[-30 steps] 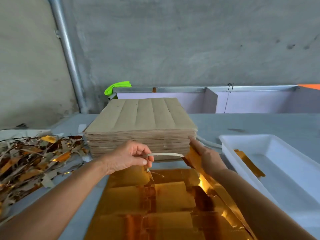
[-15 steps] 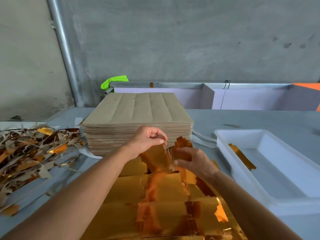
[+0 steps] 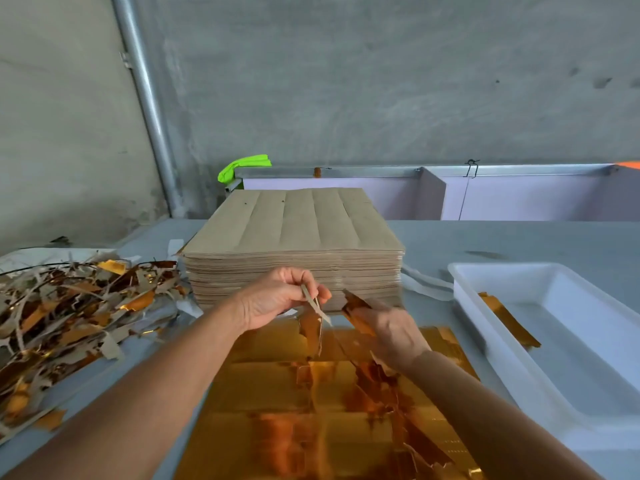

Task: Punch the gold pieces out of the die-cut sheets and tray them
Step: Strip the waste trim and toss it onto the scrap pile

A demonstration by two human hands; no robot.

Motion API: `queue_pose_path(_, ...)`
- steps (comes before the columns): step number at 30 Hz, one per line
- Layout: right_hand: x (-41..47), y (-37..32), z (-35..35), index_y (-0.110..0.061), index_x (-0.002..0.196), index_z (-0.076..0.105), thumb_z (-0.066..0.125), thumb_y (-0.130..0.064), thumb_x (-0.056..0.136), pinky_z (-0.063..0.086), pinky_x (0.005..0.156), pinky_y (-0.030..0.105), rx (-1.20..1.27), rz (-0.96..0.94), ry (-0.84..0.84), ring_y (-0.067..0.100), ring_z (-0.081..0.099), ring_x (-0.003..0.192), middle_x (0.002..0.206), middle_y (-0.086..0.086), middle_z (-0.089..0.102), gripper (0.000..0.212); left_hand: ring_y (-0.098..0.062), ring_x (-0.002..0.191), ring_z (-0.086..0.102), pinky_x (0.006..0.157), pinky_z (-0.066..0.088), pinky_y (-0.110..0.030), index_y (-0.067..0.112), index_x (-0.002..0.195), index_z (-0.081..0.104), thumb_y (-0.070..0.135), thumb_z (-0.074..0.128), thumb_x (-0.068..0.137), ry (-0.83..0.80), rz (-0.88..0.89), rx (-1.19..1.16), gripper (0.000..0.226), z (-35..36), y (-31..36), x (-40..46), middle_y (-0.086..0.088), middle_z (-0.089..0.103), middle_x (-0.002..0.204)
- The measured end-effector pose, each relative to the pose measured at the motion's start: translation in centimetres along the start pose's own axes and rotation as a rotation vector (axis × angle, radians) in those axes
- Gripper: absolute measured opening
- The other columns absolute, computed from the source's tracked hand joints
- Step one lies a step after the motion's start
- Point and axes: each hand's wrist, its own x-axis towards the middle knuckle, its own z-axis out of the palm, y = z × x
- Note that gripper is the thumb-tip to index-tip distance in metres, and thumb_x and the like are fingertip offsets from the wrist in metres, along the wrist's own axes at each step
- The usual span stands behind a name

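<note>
A gold die-cut sheet [image 3: 277, 403] lies flat on the table in front of me. My left hand [image 3: 273, 299] pinches a thin torn scrap strip [image 3: 313, 306], pale on its back, that hangs down over the sheet's far edge. My right hand [image 3: 391, 334] grips a torn gold piece [image 3: 353, 301] just to the right, with more ragged gold waste trailing below it. A tall stack of brown-backed sheets [image 3: 298, 237] stands right behind both hands. The white tray [image 3: 485, 313] on the right holds one gold piece [image 3: 509, 320].
A heap of gold and grey offcuts [image 3: 65, 313] covers the table on the left. Behind the stack run a lilac panel with a metal rail [image 3: 519, 192], a green cloth [image 3: 242, 166] and a concrete wall with a metal pipe [image 3: 145, 98].
The pale strip held level between both hands a second ago has come away. My hands rose with torn gold waste and now hold separate pieces close together above the sheet's far edge.
</note>
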Motion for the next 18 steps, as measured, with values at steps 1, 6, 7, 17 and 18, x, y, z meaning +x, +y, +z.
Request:
queue_pose_path(1, 0.3, -0.9, 0.1, -0.019, 0.119, 0.062, 0.063, -0.025, 0.087, 0.052, 0.08, 0.027, 0.017, -0.041, 0.004, 0.02, 0.061, 0.094, 0.119, 0.0, 0.059, 0.032, -0.018, 0.085, 0.067, 0.071, 0.054, -0.025, 0.012, 0.066, 0.064, -0.013, 0.048, 0.089, 0.05, -0.014, -0.029, 0.038, 0.2, -0.1, 0.3, -0.011, 0.07, 0.087)
queue_pose_path(6, 0.6, -2.4, 0.1, -0.016, 0.112, 0.064, 0.067, -0.027, 0.075, 0.051, 0.078, 0.031, 0.12, -0.038, 0.043, 0.023, 0.059, 0.095, 0.115, 0.0, 0.057, 0.039, -0.017, 0.078, 0.064, 0.08, 0.052, -0.033, 0.011, 0.081, 0.07, -0.006, 0.057, 0.088, 0.29, -0.059, -0.065, 0.023, 1.6, 0.0, 2.0, -0.006, 0.071, 0.081)
queue_pose_path(7, 0.5, -2.5, 0.1, -0.017, 0.114, 0.063, 0.069, -0.03, 0.074, 0.051, 0.079, 0.031, 0.127, -0.026, 0.055, 0.022, 0.059, 0.096, 0.115, 0.0, 0.056, 0.043, -0.016, 0.077, 0.064, 0.081, 0.052, -0.034, 0.014, 0.083, 0.071, -0.003, 0.058, 0.088, 0.324, -0.069, -0.053, 0.022, 1.9, 0.1, 2.2, -0.004, 0.071, 0.08)
queue_pose_path(17, -0.3, -4.3, -1.0, -0.015, 0.116, 0.062, 0.069, -0.04, 0.082, 0.05, 0.082, 0.026, 0.196, 0.162, 0.127, 0.022, 0.061, 0.099, 0.119, -0.003, 0.053, 0.043, -0.009, 0.057, 0.067, 0.046, 0.049, -0.021, 0.016, 0.082, 0.067, 0.016, 0.065, 0.088, 0.415, -0.141, -0.134, 0.006, 4.3, 0.0, 3.1, 0.002, 0.071, 0.069)
queue_pose_path(18, -0.3, -4.5, -0.9, -0.016, 0.118, 0.061, 0.069, -0.046, 0.081, 0.052, 0.083, 0.029, 0.202, 0.175, 0.105, 0.021, 0.061, 0.097, 0.122, -0.005, 0.051, 0.049, -0.008, 0.055, 0.067, 0.047, 0.049, -0.022, 0.017, 0.08, 0.066, 0.017, 0.064, 0.088, 0.424, -0.14, -0.099, 0.008, 4.4, 0.0, 3.2, 0.003, 0.071, 0.066)
